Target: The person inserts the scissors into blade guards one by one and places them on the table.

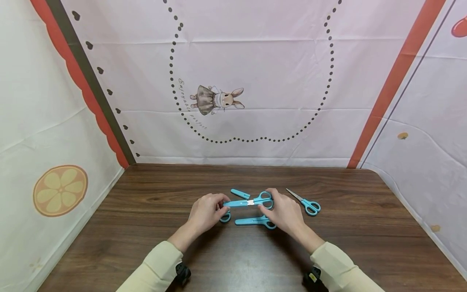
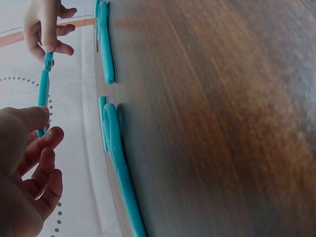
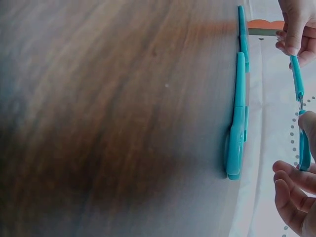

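Between my hands is a pair of turquoise scissors [image 1: 263,199] held above the table, its blades mostly inside a turquoise blade cover [image 1: 236,203]. A short strip of bare metal shows between cover and handles. My left hand [image 1: 206,211] pinches the far end of the cover between thumb and fingers. My right hand [image 1: 286,213] grips the handle loops. Below them, a second pair of scissors [image 1: 251,221] lies with its blades covered, its handle partly behind my right hand. A handle loop [image 1: 225,217] of another pair pokes out beside my left hand, the rest hidden.
Beyond the held scissors lies a loose turquoise cover [image 1: 240,194]. To the right of my right hand, scissors with bare blades [image 1: 304,201] rest on the brown wooden table [image 1: 175,178]. A printed cloth [image 1: 273,81] hangs behind and along both sides.
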`<action>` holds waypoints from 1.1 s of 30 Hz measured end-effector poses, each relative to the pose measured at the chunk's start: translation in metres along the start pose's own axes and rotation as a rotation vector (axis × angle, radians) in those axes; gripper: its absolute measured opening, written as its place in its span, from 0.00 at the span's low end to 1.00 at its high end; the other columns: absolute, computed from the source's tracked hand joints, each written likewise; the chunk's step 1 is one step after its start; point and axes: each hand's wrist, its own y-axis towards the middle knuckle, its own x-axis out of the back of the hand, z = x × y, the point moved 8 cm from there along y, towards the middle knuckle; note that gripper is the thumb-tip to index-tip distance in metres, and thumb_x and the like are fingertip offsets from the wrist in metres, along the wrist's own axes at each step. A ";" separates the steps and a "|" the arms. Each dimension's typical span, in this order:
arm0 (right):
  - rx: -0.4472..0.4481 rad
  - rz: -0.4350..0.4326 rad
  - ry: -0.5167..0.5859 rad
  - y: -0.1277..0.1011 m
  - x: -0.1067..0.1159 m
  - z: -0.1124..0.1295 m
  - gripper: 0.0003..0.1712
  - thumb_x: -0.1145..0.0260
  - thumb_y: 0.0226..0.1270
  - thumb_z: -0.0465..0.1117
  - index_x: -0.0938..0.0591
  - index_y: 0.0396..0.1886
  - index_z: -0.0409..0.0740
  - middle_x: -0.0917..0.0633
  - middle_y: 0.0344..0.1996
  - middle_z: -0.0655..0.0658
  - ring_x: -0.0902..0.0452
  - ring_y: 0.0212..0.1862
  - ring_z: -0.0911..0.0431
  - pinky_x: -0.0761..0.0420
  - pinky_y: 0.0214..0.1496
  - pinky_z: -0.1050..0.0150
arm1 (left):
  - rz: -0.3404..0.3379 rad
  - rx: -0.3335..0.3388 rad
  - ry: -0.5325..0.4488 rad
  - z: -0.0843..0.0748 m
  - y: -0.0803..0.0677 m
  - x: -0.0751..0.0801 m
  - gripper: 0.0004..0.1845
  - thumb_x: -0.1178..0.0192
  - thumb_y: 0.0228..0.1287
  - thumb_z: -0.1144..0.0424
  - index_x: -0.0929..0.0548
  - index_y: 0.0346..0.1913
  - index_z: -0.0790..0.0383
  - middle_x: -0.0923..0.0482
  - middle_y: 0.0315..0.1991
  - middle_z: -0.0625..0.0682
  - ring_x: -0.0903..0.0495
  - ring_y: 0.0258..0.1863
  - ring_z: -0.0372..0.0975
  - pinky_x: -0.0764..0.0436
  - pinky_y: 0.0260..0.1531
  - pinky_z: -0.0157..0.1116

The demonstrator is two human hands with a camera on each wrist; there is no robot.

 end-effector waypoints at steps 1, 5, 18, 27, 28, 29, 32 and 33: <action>0.001 -0.002 0.002 0.000 0.000 0.000 0.30 0.33 0.53 0.57 0.25 0.52 0.48 0.30 0.12 0.58 0.41 0.12 0.66 0.41 0.13 0.69 | -0.004 -0.001 -0.002 0.000 0.000 0.000 0.05 0.34 0.55 0.57 0.17 0.35 0.47 0.30 0.20 0.35 0.35 0.20 0.28 0.35 0.18 0.26; 0.005 -0.009 0.010 0.000 0.001 0.001 0.30 0.32 0.53 0.57 0.25 0.52 0.47 0.30 0.12 0.58 0.41 0.12 0.66 0.41 0.13 0.69 | -0.024 -0.015 -0.013 -0.001 0.000 0.001 0.05 0.33 0.54 0.58 0.18 0.34 0.47 0.30 0.19 0.35 0.35 0.20 0.28 0.35 0.18 0.26; -0.023 0.003 0.038 0.000 -0.001 -0.002 0.30 0.32 0.53 0.57 0.25 0.52 0.47 0.30 0.12 0.58 0.41 0.12 0.66 0.41 0.13 0.68 | -0.048 -0.054 -0.037 -0.003 0.000 0.000 0.06 0.33 0.54 0.58 0.18 0.35 0.48 0.29 0.21 0.35 0.35 0.20 0.28 0.35 0.18 0.26; -0.030 0.003 0.053 -0.001 -0.001 -0.001 0.29 0.33 0.54 0.56 0.25 0.51 0.46 0.34 0.10 0.58 0.43 0.10 0.64 0.43 0.13 0.68 | -0.054 -0.061 -0.033 -0.003 0.000 -0.001 0.06 0.33 0.54 0.58 0.18 0.35 0.48 0.30 0.20 0.35 0.36 0.19 0.28 0.36 0.17 0.26; -0.030 0.002 0.055 -0.001 -0.001 -0.001 0.29 0.33 0.54 0.56 0.25 0.51 0.46 0.34 0.10 0.58 0.43 0.10 0.64 0.43 0.13 0.69 | -0.055 -0.062 -0.032 -0.003 0.000 -0.001 0.06 0.33 0.54 0.58 0.18 0.35 0.48 0.30 0.20 0.35 0.36 0.19 0.28 0.36 0.17 0.26; -0.030 0.001 0.056 -0.001 -0.001 -0.001 0.29 0.33 0.54 0.55 0.25 0.51 0.45 0.34 0.10 0.58 0.43 0.10 0.65 0.43 0.13 0.69 | -0.055 -0.062 -0.030 -0.003 0.000 -0.001 0.06 0.33 0.54 0.58 0.18 0.36 0.48 0.30 0.20 0.35 0.36 0.19 0.28 0.36 0.16 0.26; -0.033 -0.001 0.056 -0.002 -0.001 0.000 0.28 0.32 0.54 0.55 0.24 0.51 0.45 0.34 0.10 0.58 0.43 0.10 0.65 0.43 0.13 0.69 | -0.059 -0.065 -0.027 -0.004 0.000 -0.001 0.07 0.33 0.54 0.57 0.18 0.36 0.48 0.30 0.21 0.35 0.37 0.19 0.28 0.37 0.16 0.26; -0.036 -0.002 0.057 -0.002 -0.001 0.000 0.28 0.32 0.54 0.55 0.24 0.51 0.45 0.34 0.10 0.58 0.43 0.10 0.65 0.44 0.13 0.69 | -0.060 -0.067 -0.024 -0.004 0.000 -0.001 0.07 0.33 0.54 0.57 0.17 0.36 0.48 0.30 0.21 0.35 0.37 0.19 0.28 0.37 0.16 0.26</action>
